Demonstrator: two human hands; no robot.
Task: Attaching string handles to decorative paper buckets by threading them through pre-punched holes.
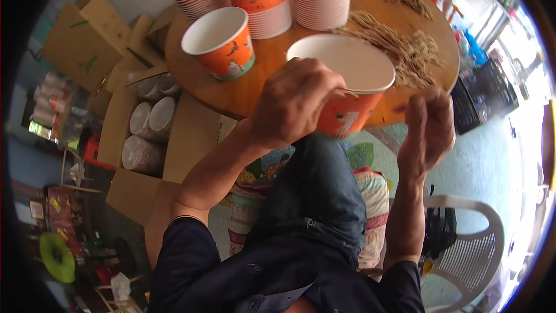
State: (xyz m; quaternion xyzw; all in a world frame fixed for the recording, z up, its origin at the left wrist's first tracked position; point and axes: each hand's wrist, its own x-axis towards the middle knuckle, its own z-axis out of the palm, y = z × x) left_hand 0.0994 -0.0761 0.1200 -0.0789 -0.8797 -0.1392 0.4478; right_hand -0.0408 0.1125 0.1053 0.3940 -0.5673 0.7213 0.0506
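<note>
In front of me at the table's near edge stands a large orange paper bucket (353, 115) with a white inside and a green base. My left hand (301, 101) is closed in a pinch at the left front of its rim. A short tan strand shows by those fingertips; what exactly they grip is hard to see. To the right of the bucket, and apart from it, my right hand (428, 130) is raised with its fingers curled together, slightly blurred. Whatever it may hold is hidden. Behind the bucket lies a loose heap of tan cords (411, 52).
Another orange bucket (234, 49) stands at the left of the round wooden table (269, 58). Several nested stacks of buckets (321, 0) rise behind it. A smaller cord bundle (411, 0) lies far right. An open carton (194, 133) with white wrapped stacks is at left; a grey chair (472, 255) at right.
</note>
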